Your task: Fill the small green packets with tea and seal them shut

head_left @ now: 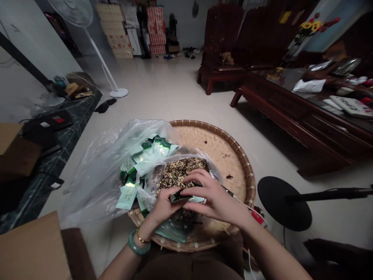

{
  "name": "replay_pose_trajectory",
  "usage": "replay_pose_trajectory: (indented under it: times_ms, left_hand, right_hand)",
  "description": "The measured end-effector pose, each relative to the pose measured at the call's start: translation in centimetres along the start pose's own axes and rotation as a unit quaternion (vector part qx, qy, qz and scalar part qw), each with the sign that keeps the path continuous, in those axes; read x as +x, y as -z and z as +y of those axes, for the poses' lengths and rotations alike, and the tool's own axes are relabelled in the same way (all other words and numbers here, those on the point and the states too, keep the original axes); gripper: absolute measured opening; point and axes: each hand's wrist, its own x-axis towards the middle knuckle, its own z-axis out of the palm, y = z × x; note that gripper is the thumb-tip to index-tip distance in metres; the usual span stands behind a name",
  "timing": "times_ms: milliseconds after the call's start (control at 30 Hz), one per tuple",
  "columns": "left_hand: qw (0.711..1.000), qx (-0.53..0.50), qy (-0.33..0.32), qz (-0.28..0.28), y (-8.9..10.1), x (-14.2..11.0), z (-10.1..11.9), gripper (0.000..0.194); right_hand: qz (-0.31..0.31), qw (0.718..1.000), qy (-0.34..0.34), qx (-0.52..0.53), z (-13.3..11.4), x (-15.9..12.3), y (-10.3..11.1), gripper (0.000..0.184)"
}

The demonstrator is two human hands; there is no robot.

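Observation:
My left hand [167,204] is closed on a small foil packet [177,196], whose dark mouth faces me. My right hand [208,196] curves over the same packet, fingers and thumb closed around its right side. Beneath both hands, a clear plastic bag [215,171] holds a dark dried mix with pale flecks [180,171], which looks like loose tea. To the left, a larger clear bag [96,175] lies open with several light and dark green packets [154,151] in it. Everything rests on a round woven bamboo tray [233,155].
A black round stand base [284,202] is right of the tray; a white cable [243,204] runs along the tray's right side. A cardboard box [32,249] sits at lower left. Farther off are a white fan [118,92] and a dark wooden table [291,112].

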Motion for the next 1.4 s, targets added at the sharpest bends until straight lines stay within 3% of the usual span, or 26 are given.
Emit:
replay_pose_trajectory:
  times_ms: [133, 267, 400, 567, 800, 900, 933, 1000, 1167, 1267, 1400]
  left_hand:
    - [0.999, 0.019, 0.022, 0.015, -0.4, -0.1, -0.3, 0.025]
    - [0.999, 0.005, 0.041, 0.004, -0.6, -0.2, -0.5, 0.025]
    - [0.996, -0.015, 0.083, 0.020, -0.5, -0.1, -0.1, 0.029]
    - [0.993, -0.024, 0.115, 0.013, -0.4, -0.1, 0.7, 0.021]
    - [0.977, -0.128, 0.161, -0.056, -0.1, 0.1, 1.3, 0.027]
    - [0.983, -0.080, 0.157, -0.043, -0.2, 0.4, 1.4, 0.022]
    - [0.986, -0.055, 0.154, -0.033, -0.2, 0.5, 1.5, 0.022]
    - [0.987, -0.027, 0.157, -0.025, -0.3, 0.6, 1.7, 0.025]
    - [0.957, -0.123, 0.235, -0.120, -0.1, -0.1, 1.3, 0.024]
    - [0.933, -0.170, 0.286, -0.141, 0.4, -0.7, 0.8, 0.022]
    - [0.947, -0.168, 0.245, -0.121, 1.2, -0.6, 0.3, 0.025]
  right_hand:
    - [-0.070, 0.991, -0.021, -0.113, -0.3, 0.4, -0.8, 0.022]
    - [-0.108, 0.988, -0.010, -0.112, 0.1, 0.7, -1.0, 0.023]
    - [-0.074, 0.994, -0.026, -0.080, 0.3, 0.5, -0.2, 0.021]
    - [-0.075, 0.993, -0.083, -0.025, 1.4, 0.6, -0.4, 0.017]
    - [0.020, 0.980, -0.165, 0.106, 3.2, 1.0, -1.3, 0.005]
    - [0.038, 0.985, -0.154, 0.070, 2.9, 1.4, -1.8, 0.036]
    - [0.035, 0.988, -0.144, 0.046, 2.8, 1.5, -2.1, 0.038]
    - [0.024, 0.992, -0.128, 0.002, 3.0, 2.0, -2.9, 0.024]
    - [0.069, 0.993, -0.098, 0.008, 5.0, 2.5, -4.0, 0.045]
    - [0.099, 0.989, -0.106, 0.035, 5.9, 2.3, -3.7, 0.049]
    - [0.109, 0.983, -0.138, 0.051, 6.4, 2.2, -3.7, 0.049]
